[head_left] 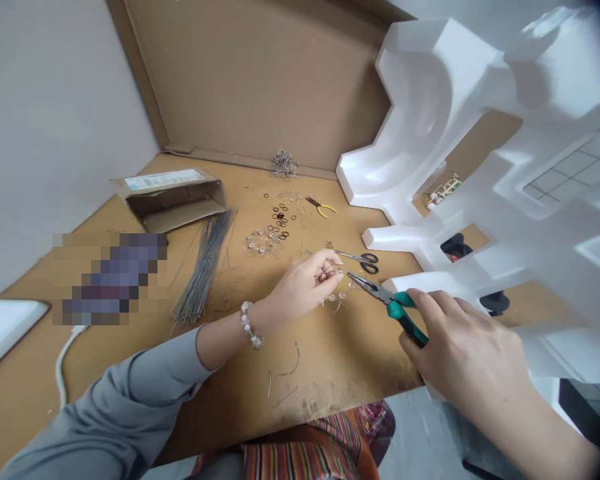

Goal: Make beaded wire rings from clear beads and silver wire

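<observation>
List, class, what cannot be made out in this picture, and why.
In the head view:
Part of the thin metallic piece held in the left grip, covered by its fingers.
The upper handle's end on the green-and-black steel pliers, hidden by the right grip.
The dark bluish oblong item, masked by pixel blocks.
Print on the white label of the open brown cardboard box, too small.
The rest of the flat white object, cut off by the left edge.

Clock read from picture centre. Pliers (373, 288): upper handle partly hidden by right hand (467, 347). Wire (337, 271) at left hand (307, 283): too fine to trace, partly covered by the hand. 9 o'clock: pixelated object (115, 280), not identifiable. Just below it, white slab (5, 327) cut by left edge. 8 o'clock: sleeve (125, 400) runs off bottom edge. 3 o'clock: foam (430, 73) cut by right edge. 12 o'clock: tangle (284, 163) too fine to count.
</observation>
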